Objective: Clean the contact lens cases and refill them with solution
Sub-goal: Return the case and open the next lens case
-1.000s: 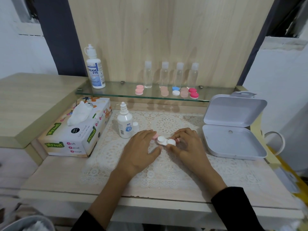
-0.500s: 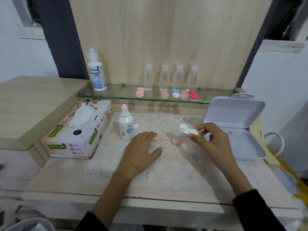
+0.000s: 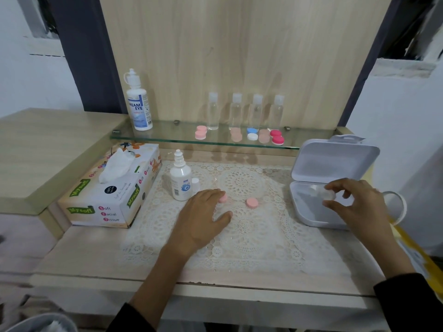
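My right hand (image 3: 352, 202) pinches a white contact lens case (image 3: 322, 193) with its caps off, holding it over the open white plastic box (image 3: 309, 218) at the right. My left hand (image 3: 203, 219) rests flat on the lace mat (image 3: 251, 238), its fingertips touching a pink cap (image 3: 223, 198). A second pink cap (image 3: 252, 202) lies loose on the mat between my hands. A small white solution bottle (image 3: 180, 179) stands behind my left hand, with its little cap (image 3: 195, 184) beside it.
A tissue box (image 3: 112, 190) sits at the left. The glass shelf (image 3: 167, 137) carries a large Dream Eye bottle (image 3: 138, 101), several clear bottles (image 3: 244, 111) and several lens cases (image 3: 252, 134). A bin rim (image 3: 40, 323) shows at bottom left.
My right hand lifted the white case off the mat and carried it right, over the open box. The two pink caps stayed on the mat. My left hand barely moved.
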Available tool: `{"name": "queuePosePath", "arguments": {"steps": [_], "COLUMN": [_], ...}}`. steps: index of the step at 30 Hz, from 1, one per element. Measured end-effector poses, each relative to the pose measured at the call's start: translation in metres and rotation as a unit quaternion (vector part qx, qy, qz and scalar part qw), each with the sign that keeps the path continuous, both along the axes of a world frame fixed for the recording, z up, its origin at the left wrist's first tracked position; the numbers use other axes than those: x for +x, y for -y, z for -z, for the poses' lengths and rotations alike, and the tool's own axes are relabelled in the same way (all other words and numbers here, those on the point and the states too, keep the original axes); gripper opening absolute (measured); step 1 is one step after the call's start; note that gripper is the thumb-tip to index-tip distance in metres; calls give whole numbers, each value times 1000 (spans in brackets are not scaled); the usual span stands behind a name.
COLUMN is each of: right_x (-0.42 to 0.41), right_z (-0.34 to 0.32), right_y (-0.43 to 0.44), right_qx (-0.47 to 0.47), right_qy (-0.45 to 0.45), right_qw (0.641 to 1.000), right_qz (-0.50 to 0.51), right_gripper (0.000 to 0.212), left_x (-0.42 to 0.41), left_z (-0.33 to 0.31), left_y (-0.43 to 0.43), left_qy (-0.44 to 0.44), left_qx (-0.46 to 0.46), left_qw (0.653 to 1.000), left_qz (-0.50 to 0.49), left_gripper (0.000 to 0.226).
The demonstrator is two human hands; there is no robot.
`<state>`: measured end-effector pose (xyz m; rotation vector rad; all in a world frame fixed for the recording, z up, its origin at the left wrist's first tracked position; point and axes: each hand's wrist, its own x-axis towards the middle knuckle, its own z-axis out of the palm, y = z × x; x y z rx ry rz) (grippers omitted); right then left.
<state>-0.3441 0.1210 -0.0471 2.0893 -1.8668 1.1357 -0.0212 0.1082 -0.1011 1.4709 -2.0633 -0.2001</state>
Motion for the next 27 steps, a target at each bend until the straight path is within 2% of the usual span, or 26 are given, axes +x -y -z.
{"name": "queuePosePath", "arguments": {"steps": [3,6,14,21,27], "right_x": [-1,0,0,9,56], "right_z": [1,3,5,7,6], "right_y": [1,3,4,3,-4], "right_qx": [-37,-65,-88,-78,-63], "right_qy": [-58,-97,-111,15,136], "right_qw": [998,993,990,997,985], "right_qz": [-13,-21,-27,-11,-89], "right_gripper": [34,34,35,25,21], "left_x": [0,0,0,0,0], "left_z": [-1,-2,0,-2,-3], "left_y": [0,0,0,0,-3], "left_qy": [-4,-3,-5,-4,-13], "left_qx": [1,5,3,5,15], "left_qw": [1000,1000,1000,1000,1000], "left_qz": [0,0,1,4,3], "left_gripper": [69,75,75,77,75]}}
